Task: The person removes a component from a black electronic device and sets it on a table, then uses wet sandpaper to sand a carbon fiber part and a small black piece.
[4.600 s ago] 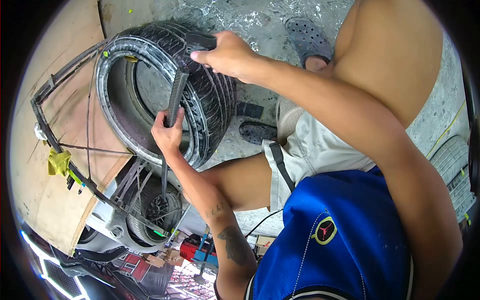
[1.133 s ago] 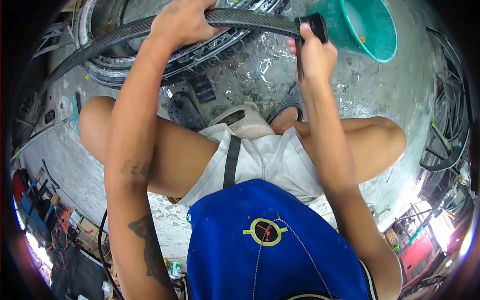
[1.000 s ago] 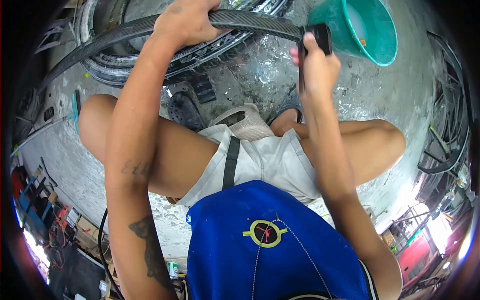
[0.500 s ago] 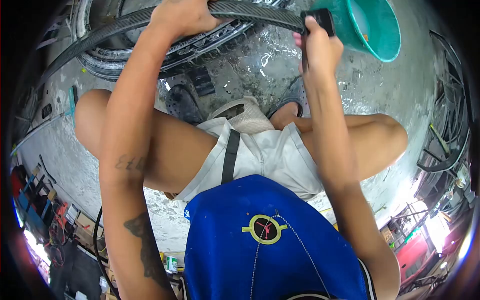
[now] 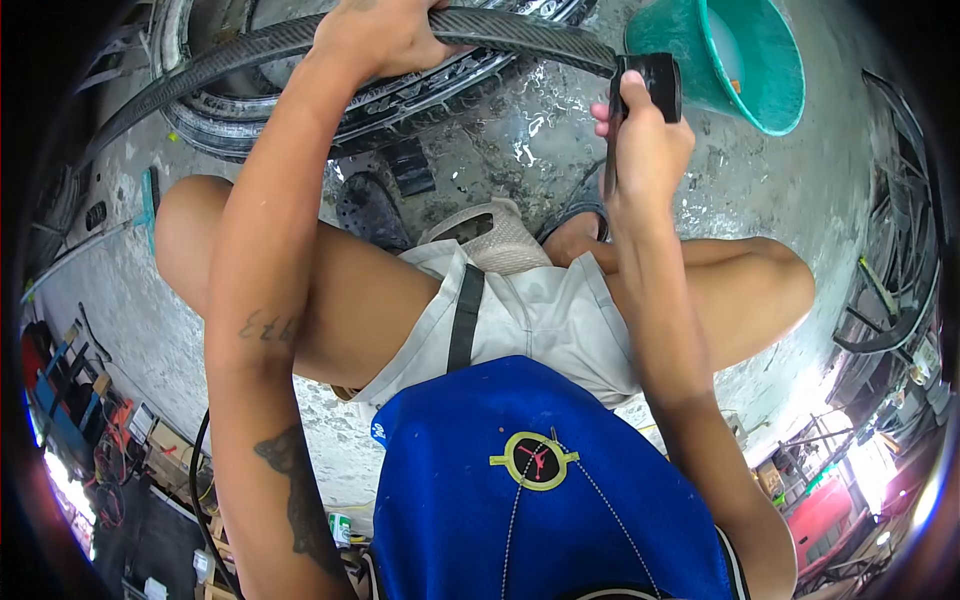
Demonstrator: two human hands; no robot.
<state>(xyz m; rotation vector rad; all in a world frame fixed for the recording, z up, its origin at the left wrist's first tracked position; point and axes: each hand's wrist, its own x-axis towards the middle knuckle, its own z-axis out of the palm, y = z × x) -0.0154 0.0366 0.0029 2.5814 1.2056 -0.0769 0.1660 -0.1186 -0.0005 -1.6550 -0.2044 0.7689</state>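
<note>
A long black ribbed rubber strip [image 5: 530,34], which looks like a flattened inner tube, arches across the top of the view. My left hand [image 5: 385,42] is closed over it left of centre, its fingers mostly hidden from above. At the right, my right hand [image 5: 652,150] grips the strip where it bends down into a wide, smooth black fold, with the thumb pressed on top. Under the strip lies a tyre [image 5: 400,105] on the wet floor, its grey-marked side partly covered by my left forearm.
A green bucket [image 5: 665,40] stands just beyond my right hand. Dark clogs [image 5: 368,205] and a small flat black piece [image 5: 408,165] lie in front of my bent legs. Black tubes or tyres [image 5: 905,300] line the right side; boxes and cables [image 5: 125,440] clutter the lower left.
My right hand has come down toward me with the folded part of the strip, which now shows wider. My left hand keeps its hold, shifting slightly right.
</note>
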